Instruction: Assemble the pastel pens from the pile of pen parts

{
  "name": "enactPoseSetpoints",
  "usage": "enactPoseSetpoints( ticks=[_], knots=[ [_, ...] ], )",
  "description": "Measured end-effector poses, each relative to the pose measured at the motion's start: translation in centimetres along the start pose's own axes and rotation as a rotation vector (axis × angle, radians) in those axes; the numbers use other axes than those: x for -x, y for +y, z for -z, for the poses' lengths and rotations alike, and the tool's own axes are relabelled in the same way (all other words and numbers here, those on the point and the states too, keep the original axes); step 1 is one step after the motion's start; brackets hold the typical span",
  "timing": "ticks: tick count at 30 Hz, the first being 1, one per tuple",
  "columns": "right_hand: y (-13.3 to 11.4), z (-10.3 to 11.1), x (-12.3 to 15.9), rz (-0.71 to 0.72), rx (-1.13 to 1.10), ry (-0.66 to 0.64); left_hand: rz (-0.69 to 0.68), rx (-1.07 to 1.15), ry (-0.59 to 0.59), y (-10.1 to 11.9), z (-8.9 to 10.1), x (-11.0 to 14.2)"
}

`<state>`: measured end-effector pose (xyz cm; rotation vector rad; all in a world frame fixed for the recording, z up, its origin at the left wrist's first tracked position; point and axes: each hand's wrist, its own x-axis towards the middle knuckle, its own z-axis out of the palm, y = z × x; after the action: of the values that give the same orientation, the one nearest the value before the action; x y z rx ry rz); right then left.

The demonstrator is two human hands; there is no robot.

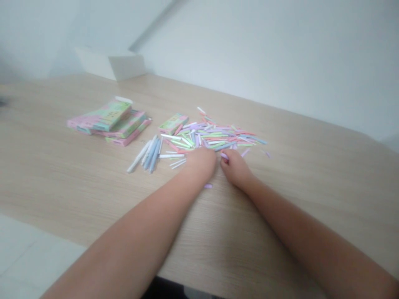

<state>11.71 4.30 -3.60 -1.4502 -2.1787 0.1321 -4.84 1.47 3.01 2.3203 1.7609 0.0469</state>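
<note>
A loose pile of pastel sticks that look like chalk (218,135), in purple, green, white, orange and blue, lies on the wooden table. My right hand (234,167) is closed at the pile's near edge, with the end of a purple stick (224,156) showing at its thumb side. Just to its left, my left hand (202,162) reaches into the front of the pile. Its back faces me and its fingers are hidden, so what it may hold does not show. A short purple piece (208,186) lies beside my left wrist.
Left of the pile is a group of white and blue sticks (151,153). Several pastel boxes (116,120) are stacked farther left, and a single box (173,123) touches the pile's back left. A white folded card (127,66) stands near the wall.
</note>
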Motion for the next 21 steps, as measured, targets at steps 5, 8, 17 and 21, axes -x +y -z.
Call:
enactPoseSetpoints(
  ticks=[5,8,17,21],
  knots=[
    [0.4,-1.7,-3.2,-0.121,0.006,0.101,0.071,0.008,0.111,-0.5,-0.2,-0.4],
    [0.2,-2.6,-4.9,-0.178,-0.004,0.152,0.124,0.049,0.159,-0.7,-0.6,-0.7],
    [-0.3,-0.9,-3.4,-0.32,-0.097,0.284,0.139,0.058,0.249,-1.3,-0.6,-0.6],
    [1.3,2.9,1.9,-0.387,-0.117,0.298,0.139,0.083,0.194,-1.1,-0.4,-0.5]
  ],
)
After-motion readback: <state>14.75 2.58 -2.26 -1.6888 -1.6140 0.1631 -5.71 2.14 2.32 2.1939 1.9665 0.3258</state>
